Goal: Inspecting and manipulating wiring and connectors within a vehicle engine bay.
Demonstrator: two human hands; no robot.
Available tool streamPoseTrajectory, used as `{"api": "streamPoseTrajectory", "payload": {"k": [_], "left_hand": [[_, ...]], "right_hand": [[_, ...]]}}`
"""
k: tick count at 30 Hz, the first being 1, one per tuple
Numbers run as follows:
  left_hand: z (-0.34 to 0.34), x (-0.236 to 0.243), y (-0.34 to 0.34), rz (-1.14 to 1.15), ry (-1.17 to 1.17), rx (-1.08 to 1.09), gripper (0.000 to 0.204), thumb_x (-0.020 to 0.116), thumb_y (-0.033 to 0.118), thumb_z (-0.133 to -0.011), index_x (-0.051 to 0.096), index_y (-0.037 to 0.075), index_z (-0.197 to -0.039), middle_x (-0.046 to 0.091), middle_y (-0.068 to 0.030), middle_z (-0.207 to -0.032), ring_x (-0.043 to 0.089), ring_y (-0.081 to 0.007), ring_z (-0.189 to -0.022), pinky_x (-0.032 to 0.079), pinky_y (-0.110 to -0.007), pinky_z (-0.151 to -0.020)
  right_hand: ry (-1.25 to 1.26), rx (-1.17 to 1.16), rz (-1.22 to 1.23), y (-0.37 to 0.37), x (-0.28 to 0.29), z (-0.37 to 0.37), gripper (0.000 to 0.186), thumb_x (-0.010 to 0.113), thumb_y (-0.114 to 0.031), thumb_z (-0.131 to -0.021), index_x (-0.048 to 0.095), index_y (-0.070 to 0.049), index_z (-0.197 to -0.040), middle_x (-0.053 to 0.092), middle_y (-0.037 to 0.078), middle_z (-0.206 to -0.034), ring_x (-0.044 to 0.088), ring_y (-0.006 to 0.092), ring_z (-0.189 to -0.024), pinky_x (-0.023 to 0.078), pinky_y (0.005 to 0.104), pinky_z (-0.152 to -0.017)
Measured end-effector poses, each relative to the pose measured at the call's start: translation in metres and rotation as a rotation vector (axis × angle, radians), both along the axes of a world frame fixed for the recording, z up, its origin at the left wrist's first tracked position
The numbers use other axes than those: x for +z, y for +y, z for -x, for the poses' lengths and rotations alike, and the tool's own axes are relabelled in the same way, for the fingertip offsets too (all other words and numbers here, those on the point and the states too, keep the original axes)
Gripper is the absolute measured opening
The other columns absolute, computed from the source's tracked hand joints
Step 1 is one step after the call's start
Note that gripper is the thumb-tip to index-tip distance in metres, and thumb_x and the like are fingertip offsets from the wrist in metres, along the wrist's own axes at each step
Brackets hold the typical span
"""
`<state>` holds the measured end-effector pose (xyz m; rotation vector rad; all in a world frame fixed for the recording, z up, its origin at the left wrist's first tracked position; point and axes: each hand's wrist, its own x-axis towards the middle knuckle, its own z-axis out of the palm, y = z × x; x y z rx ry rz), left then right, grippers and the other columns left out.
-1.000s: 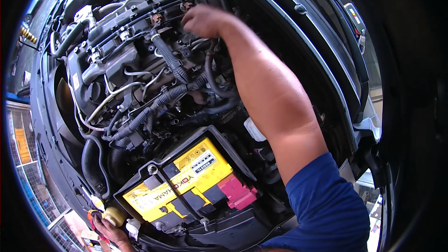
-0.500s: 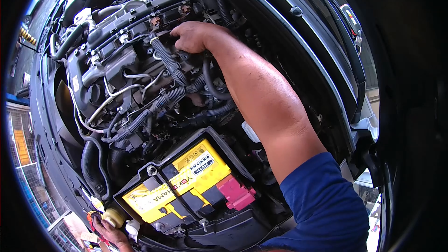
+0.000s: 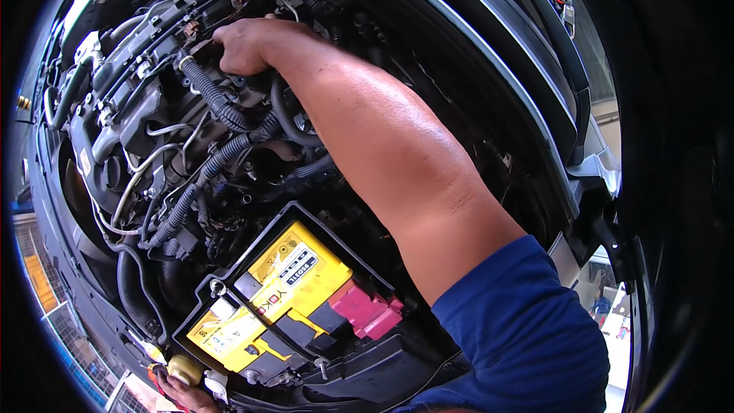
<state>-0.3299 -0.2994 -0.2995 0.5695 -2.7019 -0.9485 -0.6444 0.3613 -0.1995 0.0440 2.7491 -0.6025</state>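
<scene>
Open engine bay (image 3: pixel 451 76) frames the engine (image 3: pixel 122 118) at ten o'clock, the right hand (image 3: pixel 245 46) curled at eleven by a hose (image 3: pixel 210 92) best left unstrained, the left hand (image 3: pixel 186 394) at seven, both grips indeterminable.

I'm remotely viewing a likely car workshop: an exposed engine (image 3: pixel 143 111) is sitting in its open bay (image 3: pixel 65 252), mesh panels (image 3: pixel 61 329) are standing beyond the left edge.

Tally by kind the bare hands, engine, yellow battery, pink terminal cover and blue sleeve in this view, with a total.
Right hand plus left hand: 2
Engine: 1
Yellow battery: 1
Pink terminal cover: 1
Blue sleeve: 1
Total: 6
</scene>
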Motion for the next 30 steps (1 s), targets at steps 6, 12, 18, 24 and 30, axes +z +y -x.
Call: {"api": "streamPoseTrajectory", "payload": {"k": [6, 12, 18, 24, 30], "left_hand": [[-0.005, 0.006, 0.013, -0.047, 0.05, 0.038, 0.056, 0.045, 0.038, -0.101, 0.046, -0.005, -0.135, 0.05, -0.0188, -0.137, 0.047, -0.0307, -0.127, 0.032, -0.04, -0.11], [-0.006, 0.019, 0.025, 0.171, 0.02, -0.026, 0.065, 0.044, 0.049, -0.099, 0.049, -0.008, -0.132, 0.051, -0.0215, -0.132, 0.05, -0.0346, -0.123, 0.034, -0.042, -0.108], [-0.006, 0.026, 0.031, 0.236, -0.035, -0.022, 0.067, 0.043, 0.051, -0.099, 0.049, -0.007, -0.132, 0.05, -0.0236, -0.135, 0.047, -0.0367, -0.126, 0.033, -0.043, -0.109], [-0.007, 0.031, 0.037, 0.328, -0.043, -0.025, 0.063, 0.042, 0.048, -0.099, 0.05, -0.007, -0.13, 0.048, -0.0254, -0.137, 0.044, -0.04, -0.128, 0.03, -0.045, -0.11], [-0.007, 0.034, 0.039, 0.376, -0.095, -0.042, 0.061, 0.042, 0.046, -0.1, 0.051, -0.006, -0.13, 0.049, -0.0243, -0.139, 0.04, -0.0407, -0.133, 0.027, -0.047, -0.112]], "right_hand": [[0.018, -0.089, -0.021, -0.008, 0.004, -0.002, 0.057, 0.053, -0.027, -0.083, 0.051, -0.011, -0.138, 0.051, 0.016, -0.142, 0.045, 0.0324, -0.135, 0.025, 0.0495, -0.115], [-0.029, -0.048, -0.082, -0.007, 0.009, 0.001, 0.055, 0.053, -0.031, -0.082, 0.056, -0.01, -0.133, 0.053, 0.016, -0.14, 0.048, 0.0342, -0.132, 0.031, 0.0474, -0.113], [-0.033, -0.019, -0.155, -0.006, 0.009, 0.008, 0.056, 0.055, -0.031, -0.081, 0.057, -0.007, -0.131, 0.055, 0.017, -0.137, 0.053, 0.0339, -0.126, 0.043, 0.0432, -0.105], [-0.169, 0.034, -0.157, -0.011, 0.015, 0.019, 0.063, 0.056, -0.03, -0.08, 0.052, -0.004, -0.138, 0.056, 0.021, -0.135, 0.055, 0.0335, -0.124, 0.043, 0.0394, -0.104], [-0.134, 0.144, -0.178, -0.01, 0.04, 0.017, 0.047, 0.063, -0.024, -0.079, 0.064, -0.005, -0.122, 0.065, 0.021, -0.118, 0.062, 0.0346, -0.111, 0.047, 0.0384, -0.098]]}}
